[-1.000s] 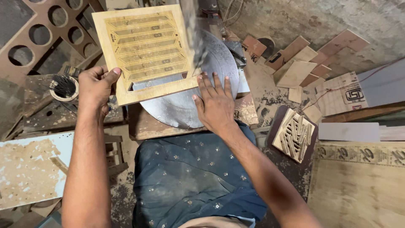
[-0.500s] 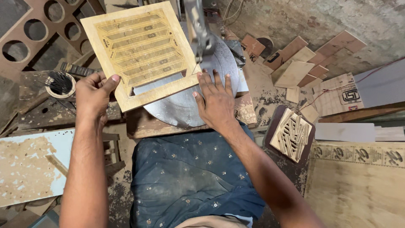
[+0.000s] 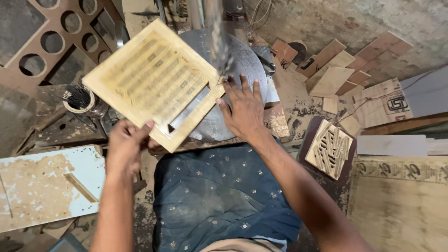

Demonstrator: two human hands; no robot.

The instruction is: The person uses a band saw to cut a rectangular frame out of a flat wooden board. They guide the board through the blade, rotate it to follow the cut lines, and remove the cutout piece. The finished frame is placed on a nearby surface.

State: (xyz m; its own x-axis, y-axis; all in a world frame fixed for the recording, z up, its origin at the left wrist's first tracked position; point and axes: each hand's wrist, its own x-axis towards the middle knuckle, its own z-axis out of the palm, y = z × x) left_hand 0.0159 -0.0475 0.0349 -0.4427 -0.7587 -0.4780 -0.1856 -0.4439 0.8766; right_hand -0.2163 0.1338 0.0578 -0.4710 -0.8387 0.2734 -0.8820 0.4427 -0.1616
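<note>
Rotated since half a second ago, the square fretwork panel (image 3: 156, 84) now lies cornerwise on the round saw table (image 3: 242, 60), its near corner pinched by the left hand (image 3: 125, 144), the right hand (image 3: 242, 107) pressing open-fingered at the blurred blade (image 3: 219, 42).

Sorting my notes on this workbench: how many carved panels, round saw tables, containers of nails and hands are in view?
Carved square panels: 2, one held, one lying at the right
Round metal saw table: 1
Round container of nails: 1
Hands: 2, left hand, right hand
Total: 6
</note>
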